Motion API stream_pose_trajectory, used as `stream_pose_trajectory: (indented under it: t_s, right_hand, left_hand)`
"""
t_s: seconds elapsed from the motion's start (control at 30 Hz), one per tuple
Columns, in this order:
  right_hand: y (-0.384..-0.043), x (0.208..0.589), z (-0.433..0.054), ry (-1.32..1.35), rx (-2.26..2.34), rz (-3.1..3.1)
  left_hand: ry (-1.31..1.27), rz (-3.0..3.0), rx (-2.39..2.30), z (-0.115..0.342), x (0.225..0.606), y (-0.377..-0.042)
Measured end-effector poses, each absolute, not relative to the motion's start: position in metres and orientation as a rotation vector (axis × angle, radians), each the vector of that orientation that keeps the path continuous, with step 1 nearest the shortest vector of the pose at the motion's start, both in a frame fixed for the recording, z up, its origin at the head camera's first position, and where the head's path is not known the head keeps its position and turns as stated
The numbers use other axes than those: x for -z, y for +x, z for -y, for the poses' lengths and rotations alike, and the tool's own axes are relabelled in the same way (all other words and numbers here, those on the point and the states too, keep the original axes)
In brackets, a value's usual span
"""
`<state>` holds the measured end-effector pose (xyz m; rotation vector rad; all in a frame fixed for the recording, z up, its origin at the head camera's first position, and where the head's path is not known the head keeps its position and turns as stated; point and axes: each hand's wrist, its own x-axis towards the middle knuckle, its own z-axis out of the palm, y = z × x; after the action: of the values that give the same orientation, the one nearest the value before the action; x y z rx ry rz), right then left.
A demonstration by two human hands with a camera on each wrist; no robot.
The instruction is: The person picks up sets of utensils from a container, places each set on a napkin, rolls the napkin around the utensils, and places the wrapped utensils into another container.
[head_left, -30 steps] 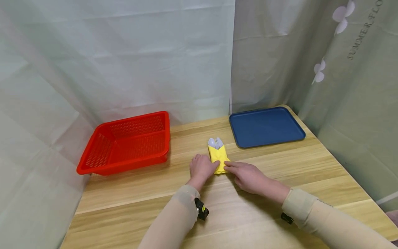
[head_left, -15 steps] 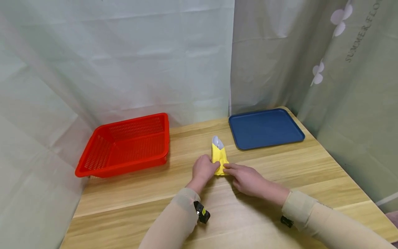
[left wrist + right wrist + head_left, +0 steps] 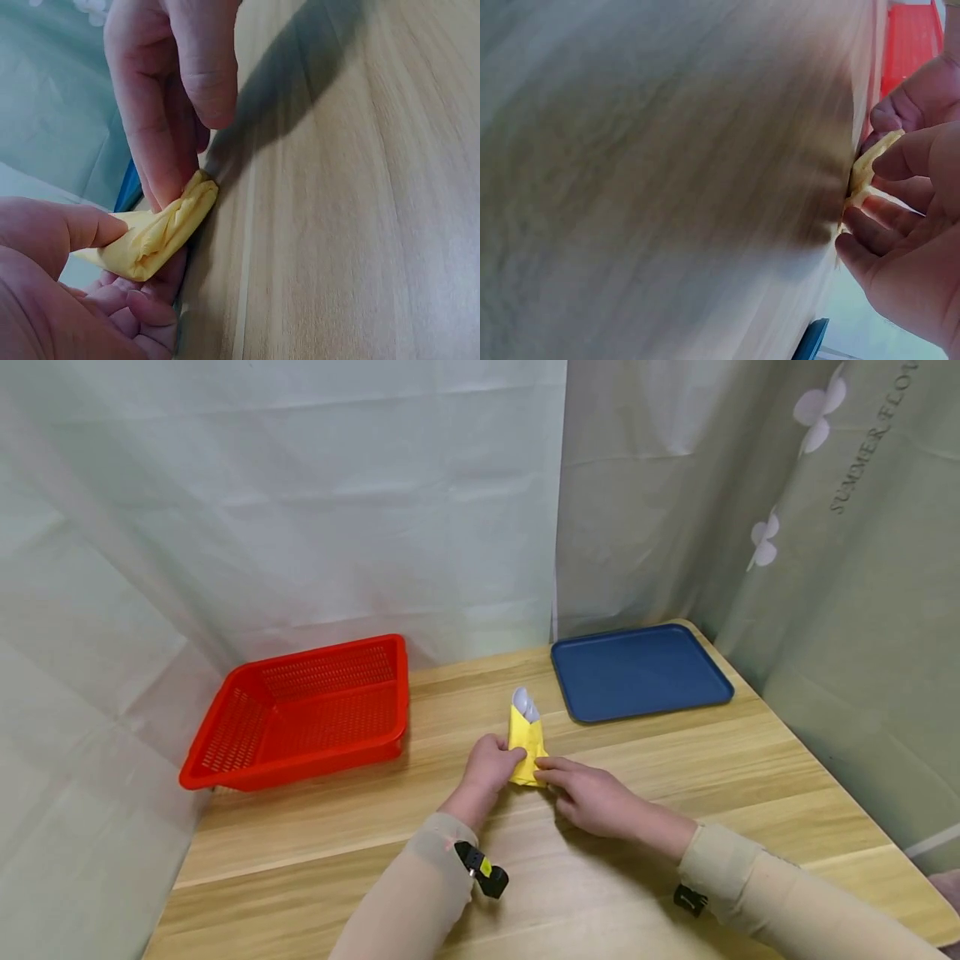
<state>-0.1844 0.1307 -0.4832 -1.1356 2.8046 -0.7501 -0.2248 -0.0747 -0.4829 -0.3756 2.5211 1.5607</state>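
A yellow napkin [image 3: 527, 742], folded into a narrow bundle, lies on the table in the middle of the head view. Out of its far end stick the pale grey heads of a spoon [image 3: 521, 700] and a second utensil beside it, partly overlapped. My left hand [image 3: 491, 766] pinches the bundle's left side, thumb on top and fingers curled underneath, as the left wrist view shows. Extended fingers of my right hand [image 3: 592, 795] touch the near right part of the napkin. In the left wrist view the right thumb [image 3: 210, 82] hangs apart from the cloth.
A red perforated basket [image 3: 292, 768] stands at the left of the wooden table [image 3: 600, 902]. At the back right lies a blue tray [image 3: 641, 672]. Pale curtains [image 3: 337, 502] close off the back and both sides.
The spoon and the second utensil, spread side by side earlier, now overlap, and the napkin bundle is narrower. My left hand has edged slightly toward me; the right hand stays at the near right part.
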Motion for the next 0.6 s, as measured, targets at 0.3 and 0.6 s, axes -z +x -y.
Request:
stream_pose_trajectory:
  t_s: [0.3, 0.6]
  right_hand:
    - [-0.182, 0.474, -0.129, -1.110, 0.853, -2.807]
    - [-0.183, 0.459, -0.129, -1.089, 0.904, -2.861]
  left_hand:
    - [-0.407, -2.292, -1.876, 0.075, 0.469, -0.210]
    - [-0.388, -2.008, -2.093, 0.077, 0.466, -0.212]
